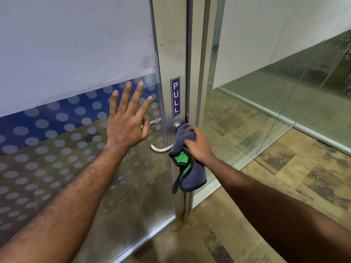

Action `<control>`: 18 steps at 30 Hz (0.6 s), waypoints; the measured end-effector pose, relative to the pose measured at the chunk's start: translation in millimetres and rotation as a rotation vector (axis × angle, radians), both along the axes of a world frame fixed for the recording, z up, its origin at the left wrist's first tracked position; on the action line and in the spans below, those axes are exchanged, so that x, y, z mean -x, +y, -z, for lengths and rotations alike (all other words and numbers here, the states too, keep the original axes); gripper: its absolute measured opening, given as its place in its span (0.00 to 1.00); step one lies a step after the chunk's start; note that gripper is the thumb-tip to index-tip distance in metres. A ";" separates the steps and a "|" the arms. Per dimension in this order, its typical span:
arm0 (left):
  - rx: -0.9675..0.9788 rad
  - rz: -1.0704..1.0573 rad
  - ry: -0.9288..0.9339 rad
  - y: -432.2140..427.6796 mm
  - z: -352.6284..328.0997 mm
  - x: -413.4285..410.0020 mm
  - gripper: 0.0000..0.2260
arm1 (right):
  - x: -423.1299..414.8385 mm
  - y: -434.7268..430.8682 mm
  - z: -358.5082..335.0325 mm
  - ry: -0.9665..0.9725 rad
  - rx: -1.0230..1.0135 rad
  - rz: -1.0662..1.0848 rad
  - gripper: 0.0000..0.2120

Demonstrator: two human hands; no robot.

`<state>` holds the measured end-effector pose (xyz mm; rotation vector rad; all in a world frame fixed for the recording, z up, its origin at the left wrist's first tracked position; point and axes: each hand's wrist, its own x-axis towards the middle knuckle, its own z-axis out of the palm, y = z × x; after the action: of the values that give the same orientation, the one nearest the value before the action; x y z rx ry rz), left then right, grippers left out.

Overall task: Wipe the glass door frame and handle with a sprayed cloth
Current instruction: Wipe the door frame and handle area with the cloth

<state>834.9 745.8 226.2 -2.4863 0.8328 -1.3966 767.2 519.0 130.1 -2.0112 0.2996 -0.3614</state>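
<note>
Two hands engage: left hand [126, 120] spread flat against the glass door [62, 158], right hand [197, 145] clenching the cloth [187, 168] around the handle [160, 149]. Downward pressure may depress the lever, unlatching the door.

Left hand [126, 122]: raised, palm facing away from the camera, four fingers [126, 95] extended and spread, pointing upward; thumb curled inward at the lower right of the palm. Left forearm bare, running from the lower-left corner up to a straight wrist. Right hand [198, 144]: back of the hand toward the camera, fingers curled downward in a closed grip on a cloth [187, 160], knuckles bent. Right forearm bare, entering from the lower-right corner, wrist slightly flexed. The hands are near but apart.
</note>
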 end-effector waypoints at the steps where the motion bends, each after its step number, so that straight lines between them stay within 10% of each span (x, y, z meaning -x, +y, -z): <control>1: -0.006 -0.003 0.007 1.0 2.0 0.8 0.29 | -0.2 -1.7 -0.2 0.046 -0.075 0.000 0.15; 18: 0.003 0.092 0.282 -13.4 32.6 40.6 0.27 | 61.5 -25.4 32.1 -0.023 0.028 -0.165 0.25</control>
<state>794.3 732.4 193.6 -2.7188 1.0096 -1.0854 705.7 493.6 98.0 -2.0415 0.1133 -0.2852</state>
